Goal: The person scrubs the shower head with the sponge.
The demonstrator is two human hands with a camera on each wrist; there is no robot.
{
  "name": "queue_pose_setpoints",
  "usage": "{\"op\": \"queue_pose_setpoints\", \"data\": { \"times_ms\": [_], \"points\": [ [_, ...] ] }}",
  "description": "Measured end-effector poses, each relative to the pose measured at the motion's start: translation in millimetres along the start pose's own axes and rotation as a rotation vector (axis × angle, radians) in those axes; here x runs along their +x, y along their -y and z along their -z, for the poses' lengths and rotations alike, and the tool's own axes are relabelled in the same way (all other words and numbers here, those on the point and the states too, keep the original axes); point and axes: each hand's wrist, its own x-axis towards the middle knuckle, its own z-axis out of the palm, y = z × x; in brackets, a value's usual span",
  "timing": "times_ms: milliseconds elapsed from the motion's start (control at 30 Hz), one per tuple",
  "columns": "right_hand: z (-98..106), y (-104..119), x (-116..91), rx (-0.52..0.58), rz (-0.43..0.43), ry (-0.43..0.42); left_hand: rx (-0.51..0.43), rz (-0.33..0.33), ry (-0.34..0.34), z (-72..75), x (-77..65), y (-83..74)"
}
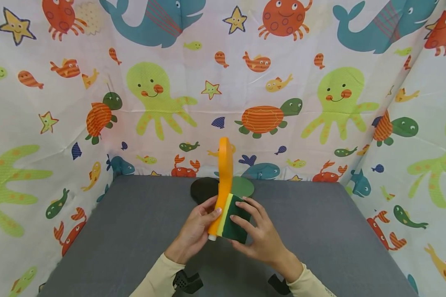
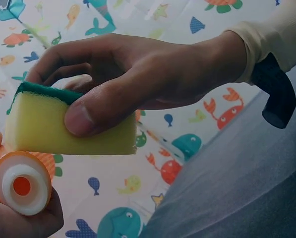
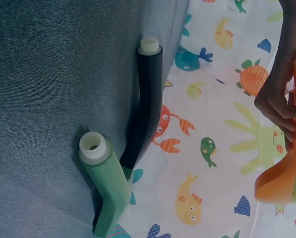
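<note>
My left hand [image 1: 194,232] grips a bent orange piece [image 1: 225,165] near its white hollow end [image 2: 36,191], with the wider part pointing up and away. Against its right side lies a sponge [image 1: 233,229] with a yellow face and a dark green scouring face. My right hand [image 1: 264,237] holds that sponge, fingers over the green face. In the left wrist view the right thumb presses on the yellow foam [image 2: 41,124]. The orange piece's exact kind cannot be told. The right wrist view shows only part of the left hand [image 3: 281,106] around it.
Behind the hands, at the grey table's [image 1: 145,222] back, are a black piece [image 1: 202,189] and a green piece [image 1: 245,186]. They look similarly bent and white-ended in the right wrist view. A sea-animal curtain [image 1: 212,111] hangs around the back and sides.
</note>
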Motion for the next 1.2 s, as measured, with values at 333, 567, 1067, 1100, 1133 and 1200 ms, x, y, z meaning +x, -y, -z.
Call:
{"op": "queue_pose_setpoints", "data": {
  "times_ms": [333,567,1067,1100,1133,1200],
  "points": [
    [-1,-3,-1,-0.004,-0.007,0.008,-0.020,-0.014,-0.030,0.8,0.2,3.9],
    [1,-5,0,-0.004,-0.009,0.015,-0.031,-0.020,-0.078,0.0,0.3,6.1],
    [-3,3,-3,0.009,0.015,0.022,-0.025,-0.015,-0.113,0.9,1.8,6.5],
    [-3,3,-3,0.008,0.018,0.022,-0.031,-0.014,-0.108,1.0,1.7,6.1],
    [-3,4,-3,0.008,0.020,0.021,-0.040,-0.013,-0.104,1.2,1.7,5.8],
    [-3,5,-3,0.006,0.021,0.025,-0.049,-0.010,-0.096,1.8,1.5,5.7]
  ]
}}
